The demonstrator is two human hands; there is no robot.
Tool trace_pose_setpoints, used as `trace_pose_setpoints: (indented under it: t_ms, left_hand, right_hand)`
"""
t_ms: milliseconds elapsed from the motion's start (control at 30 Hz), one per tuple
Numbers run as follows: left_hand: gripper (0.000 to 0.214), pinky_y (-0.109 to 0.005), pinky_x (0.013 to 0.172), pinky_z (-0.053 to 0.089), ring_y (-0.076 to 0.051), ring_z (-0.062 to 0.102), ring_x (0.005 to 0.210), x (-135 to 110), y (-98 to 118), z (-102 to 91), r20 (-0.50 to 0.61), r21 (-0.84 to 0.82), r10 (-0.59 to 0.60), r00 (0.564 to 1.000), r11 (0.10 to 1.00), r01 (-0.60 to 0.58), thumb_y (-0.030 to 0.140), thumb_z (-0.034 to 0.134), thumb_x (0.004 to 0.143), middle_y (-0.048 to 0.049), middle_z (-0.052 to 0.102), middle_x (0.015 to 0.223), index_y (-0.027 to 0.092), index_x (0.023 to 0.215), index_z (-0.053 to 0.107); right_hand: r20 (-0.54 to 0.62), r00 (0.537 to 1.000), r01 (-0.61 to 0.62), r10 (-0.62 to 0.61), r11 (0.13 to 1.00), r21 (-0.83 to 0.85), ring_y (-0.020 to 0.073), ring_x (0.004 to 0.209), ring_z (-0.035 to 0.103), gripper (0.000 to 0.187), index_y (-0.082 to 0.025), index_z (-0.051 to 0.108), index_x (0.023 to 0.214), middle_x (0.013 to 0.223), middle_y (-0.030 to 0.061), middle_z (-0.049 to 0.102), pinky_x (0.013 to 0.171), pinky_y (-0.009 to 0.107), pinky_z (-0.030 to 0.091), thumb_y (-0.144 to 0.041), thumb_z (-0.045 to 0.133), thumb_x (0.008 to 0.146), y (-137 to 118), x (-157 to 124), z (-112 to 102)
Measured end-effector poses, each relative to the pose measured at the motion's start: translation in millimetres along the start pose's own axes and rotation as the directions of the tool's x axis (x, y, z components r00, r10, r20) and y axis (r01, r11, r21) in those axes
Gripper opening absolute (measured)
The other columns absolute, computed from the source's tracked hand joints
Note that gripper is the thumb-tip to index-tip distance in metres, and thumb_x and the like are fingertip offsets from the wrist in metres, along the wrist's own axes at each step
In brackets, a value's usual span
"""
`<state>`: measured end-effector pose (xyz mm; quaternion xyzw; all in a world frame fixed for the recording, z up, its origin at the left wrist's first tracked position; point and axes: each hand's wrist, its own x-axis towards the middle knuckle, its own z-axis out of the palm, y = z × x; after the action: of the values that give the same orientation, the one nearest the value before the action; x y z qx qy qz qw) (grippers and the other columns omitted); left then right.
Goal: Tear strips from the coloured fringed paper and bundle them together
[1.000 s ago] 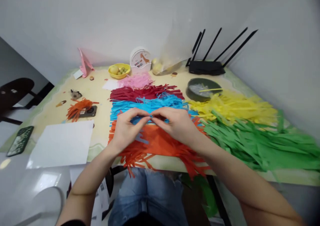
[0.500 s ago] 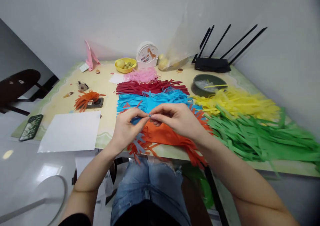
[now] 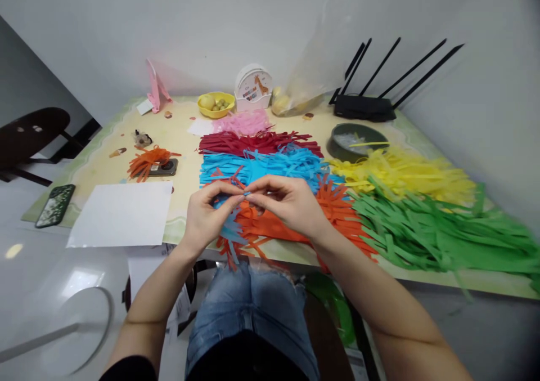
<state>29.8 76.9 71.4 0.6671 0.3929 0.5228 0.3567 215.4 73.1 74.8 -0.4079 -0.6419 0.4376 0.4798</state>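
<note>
My left hand (image 3: 206,212) and my right hand (image 3: 291,204) meet fingertip to fingertip over the table's front part. Both pinch a small blue end of fringed paper (image 3: 232,229), whose light blue strips show below my left fingers; the rest is hidden behind that hand. Beneath my hands lies orange fringed paper (image 3: 274,223), its cut strips spreading to both sides. Just behind it are blue fringed sheets (image 3: 270,166), then dark red ones (image 3: 257,143) and pink ones (image 3: 242,122).
Yellow (image 3: 413,173) and green fringed paper (image 3: 455,229) cover the right side, near a dark green bowl (image 3: 358,153) and a black router (image 3: 365,108). At left lie a white sheet (image 3: 122,215), a phone (image 3: 55,205) and an orange tassel (image 3: 149,160). A yellow fruit bowl (image 3: 216,113) stands behind.
The view has shifted slightly, and both hands sit a little further left in it. They keep their pinch on the blue paper, with more of its fringe showing below.
</note>
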Motion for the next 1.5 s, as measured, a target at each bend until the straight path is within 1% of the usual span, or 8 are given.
trace_pose_setpoints:
  t_ms: [167,333,667,833,1000,1333,1433,1500]
  left_hand:
    - [0.013,-0.022,0.069,0.056,-0.013,0.07,0.07,-2.8,-0.1,6.2,-0.101,-0.145,-0.044,0.994,0.989,0.029,0.021,0.083,0.073,-0.0003,0.074,0.074,0.017,0.076,0.071]
    - [0.01,-0.023,0.072,0.057,-0.013,0.072,0.072,-5.0,-7.1,4.9,0.022,-0.286,-0.151,0.988,0.946,0.151,0.027,0.081,0.078,-0.0019,0.077,0.079,0.019,0.08,0.076]
    - [0.008,-0.023,0.071,0.058,-0.014,0.072,0.072,-12.9,-0.9,5.3,-0.108,-0.173,-0.103,0.989,0.981,0.084,0.022,0.08,0.076,-0.0023,0.076,0.077,0.017,0.079,0.073]
    - [0.021,-0.027,0.076,0.06,-0.018,0.075,0.079,-11.9,-8.4,7.0,0.048,-0.238,-0.197,0.979,0.95,0.203,0.034,0.081,0.078,-0.0051,0.078,0.083,0.017,0.087,0.074]
    - [0.021,-0.03,0.079,0.059,-0.02,0.075,0.082,-12.1,-22.2,-0.9,0.135,-0.139,-0.185,0.973,0.969,0.204,0.039,0.079,0.08,-0.007,0.08,0.086,0.018,0.084,0.079]
    - [0.031,-0.022,0.053,0.049,-0.011,0.06,0.049,-24.8,-29.5,-13.6,0.181,-0.299,-0.372,0.911,0.861,0.411,0.043,0.083,0.074,-0.0005,0.069,0.06,0.015,0.074,0.069]
    - [0.034,-0.023,0.052,0.047,-0.011,0.058,0.05,-23.2,-39.3,-41.4,0.237,-0.205,-0.407,0.882,0.866,0.456,0.048,0.08,0.076,-0.0014,0.069,0.064,0.015,0.078,0.069]
    - [0.034,-0.025,0.055,0.05,-0.014,0.062,0.056,-12.9,-50.0,-84.8,0.175,-0.04,-0.396,0.901,0.912,0.408,0.05,0.076,0.078,-0.0033,0.07,0.067,0.016,0.081,0.07]
  right_hand:
    - [0.011,0.999,-0.034,0.032,0.982,0.186,0.01,0.048,0.061,0.016,-0.017,0.073,0.083,0.064,-0.0011,0.069,0.047,0.023,0.052,-0.031,0.078,0.079,-2.3,-0.9,7.7]
    - [-0.075,0.997,0.01,0.005,0.982,0.19,0.009,0.044,0.061,0.014,-0.016,0.07,0.082,0.061,-0.0037,0.065,0.043,0.02,0.049,-0.029,0.076,0.081,-2.5,-3.6,12.3]
    - [0.041,0.998,-0.045,0.041,0.995,0.088,0.0117,0.051,0.065,0.027,-0.016,0.076,0.096,0.071,0.0009,0.072,0.051,0.024,0.053,-0.035,0.081,0.078,-2.5,-1.8,5.1]
    - [-0.003,1.0,0.02,-0.02,0.996,-0.09,0.011,0.051,0.062,0.015,-0.017,0.074,0.083,0.073,0.0017,0.073,0.05,0.024,0.049,-0.032,0.072,0.086,-10.0,-3.1,-1.8]
    - [0.057,0.987,0.164,-0.153,0.926,-0.339,0.0135,0.063,0.066,0.01,-0.02,0.074,0.084,0.076,0.0019,0.075,0.059,0.025,0.049,-0.023,0.066,0.09,-14.9,-6.7,0.5]
    - [-0.018,0.998,0.057,-0.062,0.979,-0.196,0.0127,0.056,0.064,0.016,-0.02,0.068,0.085,0.074,0.0014,0.071,0.055,0.025,0.053,-0.031,0.061,0.094,1.7,-5.9,18.5]
    - [0.003,0.999,0.043,-0.043,0.984,-0.175,0.015,0.064,0.067,0.016,-0.02,0.069,0.092,0.08,0.0032,0.073,0.058,0.027,0.055,-0.034,0.062,0.093,9.2,-4.1,23.1]
    - [0.043,0.998,0.045,-0.037,0.978,-0.203,0.0158,0.068,0.069,0.022,-0.02,0.07,0.106,0.086,0.0037,0.075,0.061,0.028,0.055,-0.036,0.063,0.093,16.6,-2.5,16.0]
